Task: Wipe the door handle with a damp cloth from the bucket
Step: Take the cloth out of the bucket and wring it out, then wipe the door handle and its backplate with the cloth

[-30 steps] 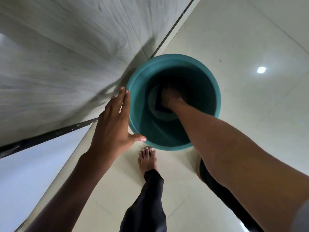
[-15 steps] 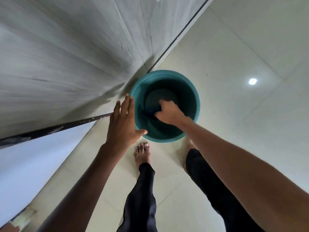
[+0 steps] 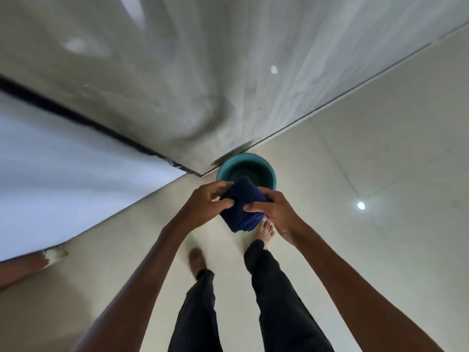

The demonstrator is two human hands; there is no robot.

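Observation:
A folded dark blue cloth (image 3: 242, 205) is held up in front of me, above the floor and just nearer than the teal bucket (image 3: 269, 171). My left hand (image 3: 206, 205) grips its left edge, thumb across the front. My right hand (image 3: 275, 212) grips its right edge. The bucket stands on the floor against the base of the grey wall. No door handle is in view.
A grey wood-grain wall (image 3: 203, 72) fills the top. A white panel (image 3: 63, 174) with a dark edge lies to the left. Pale glossy floor tiles (image 3: 380, 174) spread to the right. My bare feet and dark trousers (image 3: 274, 288) are below the cloth.
My right hand has lifted the cloth out of the bucket. My left hand left the bucket rim and took hold of the cloth. The view has risen away from the bucket.

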